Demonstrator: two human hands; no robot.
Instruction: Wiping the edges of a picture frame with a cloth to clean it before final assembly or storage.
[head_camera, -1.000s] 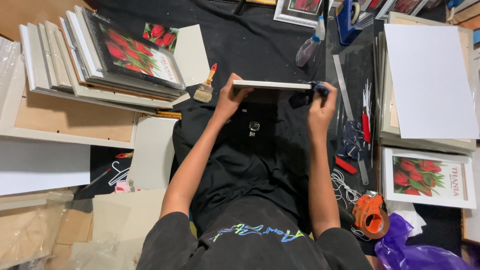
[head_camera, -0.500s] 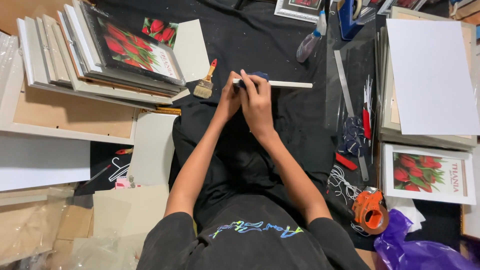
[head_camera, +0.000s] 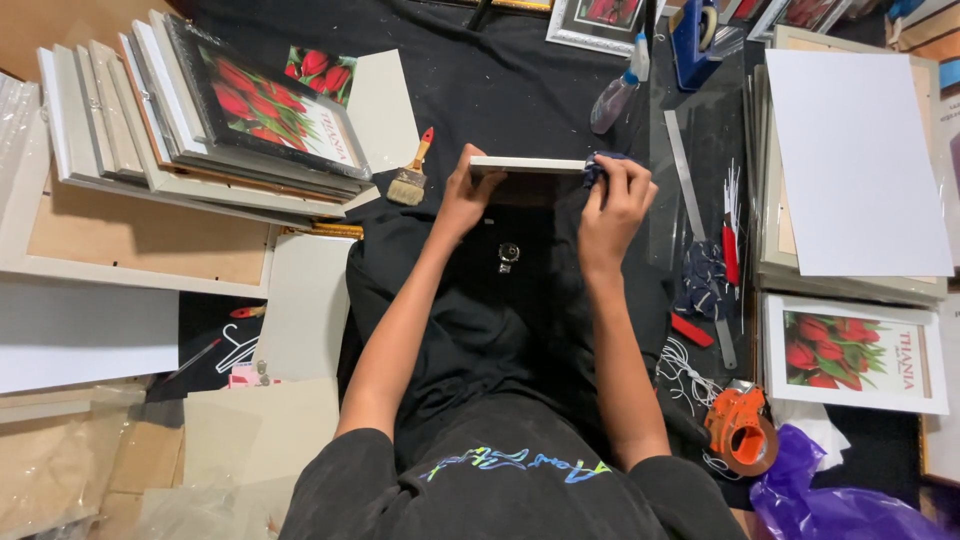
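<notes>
A white picture frame (head_camera: 525, 164) stands on edge across my lap, seen from above as a thin white strip. My left hand (head_camera: 465, 200) grips its left end. My right hand (head_camera: 615, 205) presses a small dark blue cloth (head_camera: 603, 162) against the frame's right end. Both forearms reach forward over my black clothing. The frame's face is hidden from this angle.
A stack of frames with a red tulip print (head_camera: 270, 105) lies at the left. A paintbrush (head_camera: 411, 175), spray bottle (head_camera: 617, 92), metal ruler (head_camera: 692, 210), orange tape dispenser (head_camera: 740, 430), white boards (head_camera: 855, 160) and another tulip print (head_camera: 855, 352) surround me.
My right hand with the cloth slid from the frame's right end to its left half, then back to the right end. My left hand stayed on the left end.
</notes>
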